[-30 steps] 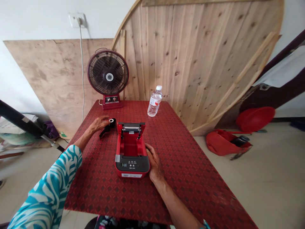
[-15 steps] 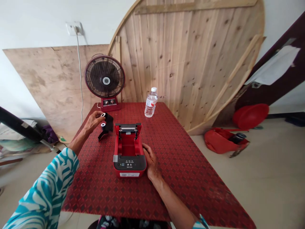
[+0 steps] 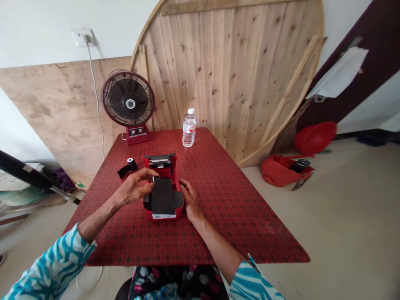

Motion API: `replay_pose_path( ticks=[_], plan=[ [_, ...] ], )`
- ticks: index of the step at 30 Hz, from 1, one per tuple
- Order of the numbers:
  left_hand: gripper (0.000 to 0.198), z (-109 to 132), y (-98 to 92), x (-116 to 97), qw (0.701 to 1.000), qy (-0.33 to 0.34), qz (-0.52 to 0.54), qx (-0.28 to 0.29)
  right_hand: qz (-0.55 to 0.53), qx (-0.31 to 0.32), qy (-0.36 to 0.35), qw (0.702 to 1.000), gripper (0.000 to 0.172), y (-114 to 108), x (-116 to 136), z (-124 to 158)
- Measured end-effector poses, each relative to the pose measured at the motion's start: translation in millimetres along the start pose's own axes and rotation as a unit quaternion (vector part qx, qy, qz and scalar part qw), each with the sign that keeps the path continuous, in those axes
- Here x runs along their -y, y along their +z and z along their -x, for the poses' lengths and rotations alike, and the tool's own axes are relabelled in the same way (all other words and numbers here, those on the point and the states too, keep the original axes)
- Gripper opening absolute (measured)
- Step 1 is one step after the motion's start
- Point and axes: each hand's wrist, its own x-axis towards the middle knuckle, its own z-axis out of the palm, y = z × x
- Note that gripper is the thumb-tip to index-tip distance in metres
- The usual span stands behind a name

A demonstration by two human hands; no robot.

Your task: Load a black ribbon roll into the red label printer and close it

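Observation:
A small red and black printer (image 3: 179, 201) stands on the table with its lid (image 3: 160, 158) raised, its inside partly hidden. My left hand (image 3: 136, 188) pinches a black paper roll (image 3: 163, 196) by its left end, over the printer's opening. The roll's loose end hangs down across the printer's front panel. My right hand (image 3: 190, 200) lies against the printer's right side, fingers curved around it. A second black roll (image 3: 131, 164), its white core facing up, stands on the table beyond my left hand.
The table (image 3: 231, 225) has a red patterned cover. Toward its back stand a fan (image 3: 129, 104) and a clear water bottle (image 3: 189, 130). A round wooden panel (image 3: 231, 71) leans on the wall. A red bag (image 3: 275, 171) lies on the floor at right.
My left hand has brought one black roll from the table's left side over to the printer. My right hand stays at the printer's side. The camera view has shifted slightly.

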Motion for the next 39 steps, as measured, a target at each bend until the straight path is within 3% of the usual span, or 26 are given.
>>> replay_pose_path(
  ticks=[4, 11, 15, 20, 24, 28, 34, 36, 39],
  plan=[
    [0.025, -10.5, 12.6, 11.1, 0.988, 0.01, -0.156, -0.012, 0.002, 0.016, -0.002, 1.0, 0.035, -0.3, 1.6, 0.4],
    [0.02, -16.4, 6.1, 23.4, 0.968, 0.043, -0.245, 0.018, -0.014, 0.013, 0.001, 1.0, 0.033, 1.1, 5.7, 0.3],
    [0.02, -22.0, 1.2, 23.5, 0.942, 0.053, -0.327, 0.062, -0.003, 0.008, -0.006, 1.0, 0.032, 0.9, 4.4, -0.1],
    [0.02, -36.2, 0.3, 19.3, 0.9, 0.069, -0.401, 0.157, 0.002, 0.012, -0.005, 1.0, 0.033, -1.1, 0.6, -0.5],
    [0.02, -41.0, 0.2, 17.1, 0.887, 0.057, -0.424, 0.173, 0.007, 0.015, -0.007, 1.0, 0.033, -2.0, 0.3, -0.7],
    [0.026, -31.9, -3.7, 14.5, 0.926, 0.044, -0.347, 0.143, 0.012, 0.02, -0.01, 1.0, 0.033, -2.0, 0.3, -0.8],
    [0.025, -7.4, -7.6, 2.7, 0.99, 0.036, -0.137, 0.007, 0.009, 0.013, 0.0, 1.0, 0.033, -1.6, 0.7, -1.2],
    [0.026, 0.3, -9.6, 0.9, 0.999, 0.037, -0.019, -0.035, 0.009, 0.018, 0.001, 1.0, 0.033, -1.5, 2.1, -1.0],
    [0.032, 9.3, -16.1, 0.5, 0.988, 0.035, 0.121, -0.087, 0.009, 0.016, -0.004, 1.0, 0.032, -1.0, 4.2, -0.7]
  ],
)
